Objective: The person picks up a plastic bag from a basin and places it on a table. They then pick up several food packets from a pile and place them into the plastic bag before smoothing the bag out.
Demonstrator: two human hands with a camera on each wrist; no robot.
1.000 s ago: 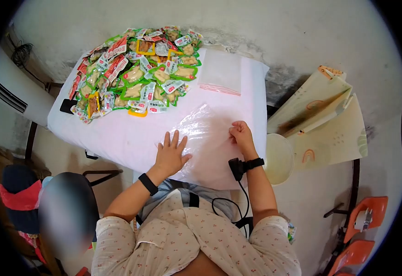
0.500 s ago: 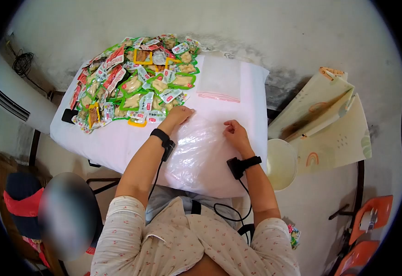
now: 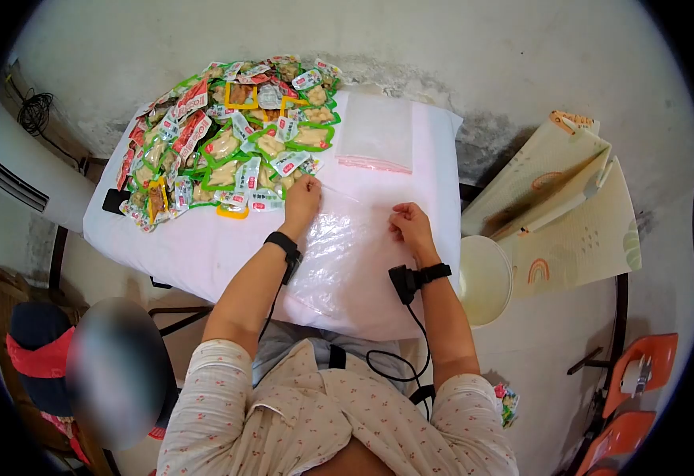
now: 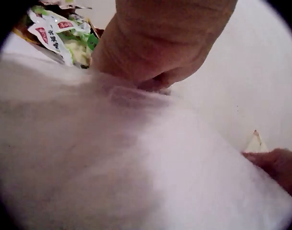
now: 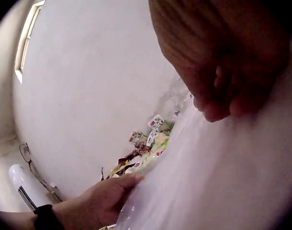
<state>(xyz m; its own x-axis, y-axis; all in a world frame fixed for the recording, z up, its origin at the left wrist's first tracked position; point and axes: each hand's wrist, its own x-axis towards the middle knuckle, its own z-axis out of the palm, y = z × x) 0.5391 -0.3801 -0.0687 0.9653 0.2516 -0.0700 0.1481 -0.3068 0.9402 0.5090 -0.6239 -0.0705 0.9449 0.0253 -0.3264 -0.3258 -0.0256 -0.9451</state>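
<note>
A clear plastic bag (image 3: pixel 335 254) lies on the white-covered table in front of me, its film shining with creases. My left hand (image 3: pixel 302 208) is at its far left corner, close to the heap of food packets (image 3: pixel 236 143), and pinches the film's edge. In the right wrist view the film runs off from the thumb of that left hand (image 5: pixel 105 199). At the bag's right side my right hand (image 3: pixel 414 232) has its fingers curled down on the film, pinching it. The fingertips (image 5: pixel 217 111) press close to the surface in the right wrist view.
A stack of flat clear bags (image 3: pixel 374 131) lies at the back of the table. To the right stand a pale bucket (image 3: pixel 486 282) and a folded patterned board (image 3: pixel 561 238). A dark flat object (image 3: pixel 114 201) sits by the packets; orange seats (image 3: pixel 640 369) are at far right.
My left hand has moved from lying flat, fingers spread, on the bag to its far left corner, its fingers now curled. The right hand has moved slightly left.
</note>
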